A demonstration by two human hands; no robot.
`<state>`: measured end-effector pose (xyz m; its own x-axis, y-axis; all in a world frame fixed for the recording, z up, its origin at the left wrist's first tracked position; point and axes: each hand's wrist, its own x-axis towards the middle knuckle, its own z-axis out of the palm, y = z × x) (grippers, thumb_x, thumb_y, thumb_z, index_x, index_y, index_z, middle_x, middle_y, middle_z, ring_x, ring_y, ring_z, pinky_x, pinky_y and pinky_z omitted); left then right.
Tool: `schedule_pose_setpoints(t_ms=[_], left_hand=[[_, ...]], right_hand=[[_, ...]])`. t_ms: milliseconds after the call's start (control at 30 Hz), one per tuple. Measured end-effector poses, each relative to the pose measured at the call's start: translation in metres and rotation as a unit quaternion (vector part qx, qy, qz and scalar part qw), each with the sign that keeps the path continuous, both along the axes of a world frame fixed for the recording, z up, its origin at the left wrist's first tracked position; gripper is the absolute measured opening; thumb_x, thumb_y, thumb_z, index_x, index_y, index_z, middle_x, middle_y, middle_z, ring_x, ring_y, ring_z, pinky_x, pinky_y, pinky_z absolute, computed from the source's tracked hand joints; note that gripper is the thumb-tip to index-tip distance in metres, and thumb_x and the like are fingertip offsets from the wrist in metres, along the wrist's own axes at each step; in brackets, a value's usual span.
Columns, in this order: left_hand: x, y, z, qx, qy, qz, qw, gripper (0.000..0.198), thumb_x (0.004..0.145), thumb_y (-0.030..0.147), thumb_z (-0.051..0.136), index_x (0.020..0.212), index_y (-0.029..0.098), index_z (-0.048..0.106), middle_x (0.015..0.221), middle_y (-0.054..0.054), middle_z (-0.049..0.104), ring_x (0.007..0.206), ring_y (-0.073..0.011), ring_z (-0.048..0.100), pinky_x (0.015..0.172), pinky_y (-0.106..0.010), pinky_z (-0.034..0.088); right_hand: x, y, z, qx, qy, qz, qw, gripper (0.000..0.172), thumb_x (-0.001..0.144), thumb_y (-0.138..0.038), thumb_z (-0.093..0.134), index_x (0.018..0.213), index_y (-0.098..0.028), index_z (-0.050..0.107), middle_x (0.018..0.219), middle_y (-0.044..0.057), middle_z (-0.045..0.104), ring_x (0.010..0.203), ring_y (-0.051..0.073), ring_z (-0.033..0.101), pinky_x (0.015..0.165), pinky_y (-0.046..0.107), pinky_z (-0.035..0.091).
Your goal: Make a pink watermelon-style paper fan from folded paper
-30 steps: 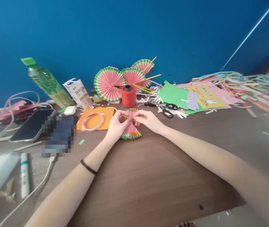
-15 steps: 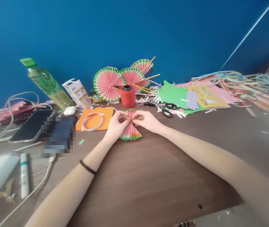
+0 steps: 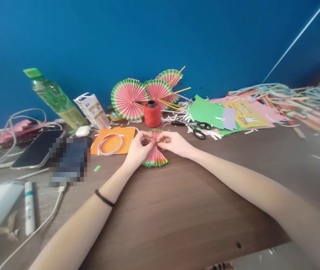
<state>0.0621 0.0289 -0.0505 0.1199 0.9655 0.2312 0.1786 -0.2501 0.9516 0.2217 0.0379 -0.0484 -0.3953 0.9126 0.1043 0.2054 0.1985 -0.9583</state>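
A pleated paper fan (image 3: 156,157), pink with green and orange edges, lies on the table and spreads like a bow tie from its narrow middle. My left hand (image 3: 140,147) pinches that middle from the left, fingers closed. From the other side my right hand (image 3: 173,143) pinches the same spot, thumb and finger together. Any thread between the fingertips is too small to make out. Just behind the hands stands a spool of red thread (image 3: 152,115). Finished-looking round paper fans (image 3: 130,99) with yellow sticks lean against the wall behind it.
Black scissors (image 3: 199,129) and green paper (image 3: 206,112) lie right of the spool among white scraps. On the left are a tape roll (image 3: 110,144) on orange paper (image 3: 128,137), phones (image 3: 38,149), a marker (image 3: 29,208), a carton (image 3: 92,110) and a green bottle (image 3: 55,97).
Almost nothing differs. Both hands keep their pinch on the fan's middle, and its lower pleats have drawn in very slightly at the right.
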Motion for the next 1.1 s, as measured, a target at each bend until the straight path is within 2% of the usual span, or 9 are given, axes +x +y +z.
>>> schedule_pose_setpoints(t_ms=[133,567,867,1100], left_hand=[[-0.0003,0.0008,-0.0016,0.011,0.005,-0.004,1.000,0.016,0.066,0.015,0.060,0.077,0.018,0.049,0.070,0.002,0.058,0.069,-0.0123,0.059,0.071,-0.029,0.047],[-0.0008,-0.0016,-0.0046,0.087,0.069,0.015,0.994,0.015,0.068,0.012,0.054,0.079,0.019,0.048,0.075,0.002,0.057,0.074,-0.0128,0.058,0.074,-0.029,0.046],[-0.0002,0.0009,-0.0016,0.005,-0.016,0.010,1.000,0.018,0.065,0.015,0.062,0.076,0.018,0.048,0.070,0.001,0.060,0.071,-0.0132,0.060,0.074,-0.031,0.047],[0.0001,-0.0001,-0.0008,-0.003,-0.031,0.000,1.000,0.019,0.064,0.018,0.063,0.076,0.018,0.049,0.071,0.001,0.060,0.071,-0.0125,0.060,0.074,-0.030,0.047]], right_hand=[[-0.0003,0.0002,-0.0015,0.027,-0.022,-0.002,0.999,0.005,0.070,-0.020,0.056,0.071,-0.016,0.053,0.060,-0.003,0.055,0.053,0.009,0.053,0.053,0.023,0.042],[-0.0006,-0.0006,-0.0015,0.021,-0.013,0.000,1.000,0.005,0.069,-0.019,0.057,0.070,-0.016,0.054,0.061,-0.002,0.055,0.055,0.010,0.053,0.055,0.024,0.043],[-0.0002,-0.0004,0.0002,-0.001,0.009,0.004,1.000,0.005,0.068,-0.019,0.057,0.069,-0.016,0.053,0.062,-0.002,0.055,0.057,0.010,0.054,0.058,0.025,0.046],[-0.0014,-0.0019,0.0051,-0.023,0.018,-0.013,1.000,0.007,0.072,-0.014,0.053,0.078,-0.014,0.056,0.062,-0.002,0.056,0.053,0.008,0.053,0.055,0.023,0.046]])
